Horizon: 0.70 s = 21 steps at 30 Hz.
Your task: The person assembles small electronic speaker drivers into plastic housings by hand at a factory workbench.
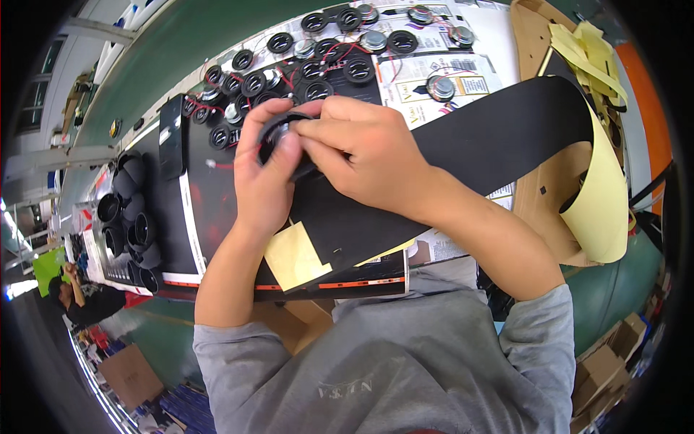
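Observation:
My left hand [256, 177] is wrapped round a small round black speaker [270, 140], its thumb across the front. Over its right side my right hand [372, 148] is closed in a pinch, fingertips against the rim. Whatever those fingertips hold is hidden. Below both hands lies a wide black adhesive-backed sheet [499, 130] with pale yellow backing. A piece of that yellow backing paper [295, 254] shows at its near end. Beyond my hands, several similar speakers [358, 70] with red wires lie on the table, some face up, some showing silver magnets.
Black cup-shaped housings [142, 230] cluster at the table's left. The sheet's curled end rests on an opened cardboard box [557, 188] at right, beside crumpled yellow paper [589, 54]. A single speaker [440, 88] sits on printed cardboard. Another person [90, 300] is at far left.

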Each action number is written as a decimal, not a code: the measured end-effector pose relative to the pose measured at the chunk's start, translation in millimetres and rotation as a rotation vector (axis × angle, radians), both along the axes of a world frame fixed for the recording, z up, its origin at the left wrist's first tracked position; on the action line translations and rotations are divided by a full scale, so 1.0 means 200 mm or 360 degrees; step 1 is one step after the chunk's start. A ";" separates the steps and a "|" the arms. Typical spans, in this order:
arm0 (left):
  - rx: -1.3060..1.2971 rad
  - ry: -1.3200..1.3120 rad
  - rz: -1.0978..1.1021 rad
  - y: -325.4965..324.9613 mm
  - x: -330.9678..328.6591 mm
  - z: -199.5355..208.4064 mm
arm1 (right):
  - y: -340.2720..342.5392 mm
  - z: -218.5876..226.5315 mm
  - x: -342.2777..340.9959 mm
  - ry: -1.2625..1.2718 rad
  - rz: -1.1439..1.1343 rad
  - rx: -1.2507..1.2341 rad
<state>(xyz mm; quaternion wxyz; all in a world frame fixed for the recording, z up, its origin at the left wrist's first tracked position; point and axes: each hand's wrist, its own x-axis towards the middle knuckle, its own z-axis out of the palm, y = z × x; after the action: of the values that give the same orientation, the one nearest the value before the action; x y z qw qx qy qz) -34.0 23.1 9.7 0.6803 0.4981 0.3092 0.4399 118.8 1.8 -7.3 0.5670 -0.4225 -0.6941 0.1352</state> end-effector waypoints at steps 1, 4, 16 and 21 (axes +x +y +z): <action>-0.0062 -0.0146 -0.0023 0.02 -0.03 0.00 | 0.00 0.01 0.00 0.0003 0.0029 0.0001; 0.0292 -0.0084 0.0136 0.06 -0.04 -0.01 | 0.00 0.02 0.01 0.0211 0.0040 0.0050; -0.0222 0.0022 -0.0682 -0.10 0.05 -0.04 | 0.11 -0.06 0.15 0.0861 -0.0357 -0.0497; -0.0317 -0.0130 -0.0562 -0.08 0.03 -0.11 | -0.09 0.30 0.11 0.0679 0.0193 -0.0561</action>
<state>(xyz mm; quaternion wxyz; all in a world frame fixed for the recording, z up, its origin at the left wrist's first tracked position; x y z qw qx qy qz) -28.6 7.2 -12.3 0.8047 0.4566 0.2312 0.3009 141.6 -17.1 52.6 0.6089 -0.4342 -0.5490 0.3734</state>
